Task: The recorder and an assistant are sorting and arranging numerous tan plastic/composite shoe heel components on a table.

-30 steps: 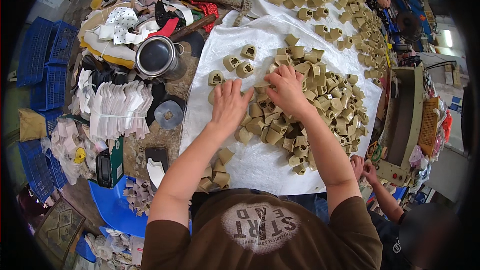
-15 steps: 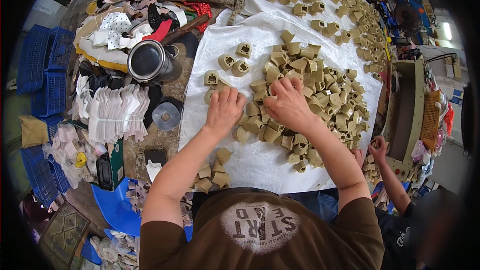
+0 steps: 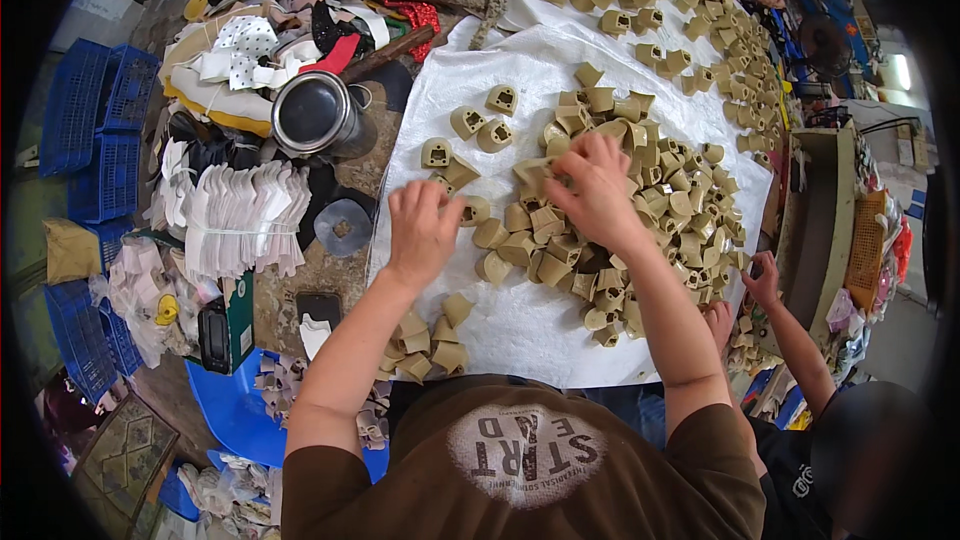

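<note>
In the head view, the hollow tan pieces lie on a white sheet: a dense heap beside the right hand, a loose group of separate ones beyond the left hand, and a small cluster by the left forearm. The step in hand looks like picking single pieces from the heap and setting them apart. The next move seems to call for a light fingertip grip on one piece, without knocking its neighbours.

Both forearms reach forward from the lower edge, elbows apart, backs of the hands upward. The left fingers are bent and loosely bunched just beside a piece; whether they grip anything I cannot tell. The right hand arches over the heap's near-left side, thumb and fingers curled toward a blurred piece; whether it is pinched I cannot tell.
</note>
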Demonstrator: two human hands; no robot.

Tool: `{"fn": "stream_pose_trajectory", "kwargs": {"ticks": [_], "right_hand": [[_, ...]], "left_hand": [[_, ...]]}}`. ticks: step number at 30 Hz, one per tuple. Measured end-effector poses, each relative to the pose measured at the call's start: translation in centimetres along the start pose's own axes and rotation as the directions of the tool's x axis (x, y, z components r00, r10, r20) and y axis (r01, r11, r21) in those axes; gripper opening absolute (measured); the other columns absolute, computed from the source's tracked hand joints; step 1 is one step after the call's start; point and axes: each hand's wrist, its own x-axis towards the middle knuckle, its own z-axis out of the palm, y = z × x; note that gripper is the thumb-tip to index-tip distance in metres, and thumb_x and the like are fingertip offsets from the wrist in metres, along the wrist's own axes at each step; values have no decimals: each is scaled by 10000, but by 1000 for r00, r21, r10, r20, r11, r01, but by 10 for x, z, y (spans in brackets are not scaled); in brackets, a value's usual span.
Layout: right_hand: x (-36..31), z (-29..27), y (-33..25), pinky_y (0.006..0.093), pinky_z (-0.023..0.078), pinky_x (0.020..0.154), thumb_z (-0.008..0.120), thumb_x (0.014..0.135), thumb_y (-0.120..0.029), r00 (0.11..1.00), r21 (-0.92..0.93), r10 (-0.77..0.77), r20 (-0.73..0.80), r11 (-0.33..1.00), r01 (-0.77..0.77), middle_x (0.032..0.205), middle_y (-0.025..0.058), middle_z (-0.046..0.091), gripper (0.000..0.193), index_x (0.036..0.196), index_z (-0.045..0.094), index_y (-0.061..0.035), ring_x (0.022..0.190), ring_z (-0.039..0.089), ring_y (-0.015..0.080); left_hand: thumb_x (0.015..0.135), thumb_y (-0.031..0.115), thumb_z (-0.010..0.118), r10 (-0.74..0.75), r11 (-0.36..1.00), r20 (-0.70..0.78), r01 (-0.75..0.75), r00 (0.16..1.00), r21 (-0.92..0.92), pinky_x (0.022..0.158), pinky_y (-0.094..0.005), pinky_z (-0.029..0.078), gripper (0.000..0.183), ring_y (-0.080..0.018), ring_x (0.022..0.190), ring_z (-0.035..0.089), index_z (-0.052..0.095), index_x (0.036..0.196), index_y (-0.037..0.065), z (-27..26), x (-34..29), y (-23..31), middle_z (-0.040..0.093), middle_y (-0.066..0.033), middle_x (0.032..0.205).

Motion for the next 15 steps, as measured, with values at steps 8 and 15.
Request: {"fn": "stream_pose_trajectory", "kwargs": {"ticks": [8,15], "right_hand": [[19,78,-3,490,292,930,617,739,-176,997,-249,-77,-22,966,69,992,68,522,106,793,680,-110,1043,452,263],[13,83,-9,521,264,990,651,747,-206,993,-187,-101,66,976,112,1069,75,532,148,846,690,-103,1103,444,259]], "left_hand": [[777,115,579,1,948,230,-74,973,310,850,-413,349,276,-252,1022,447,675,1036,125,3,38,-11,487,-66,1006],[797,102,550,76,935,218,-145,973,324,882,-439,323,294,-252,1054,444,665,1064,146,10,45,-11,487,-65,1014]]}}
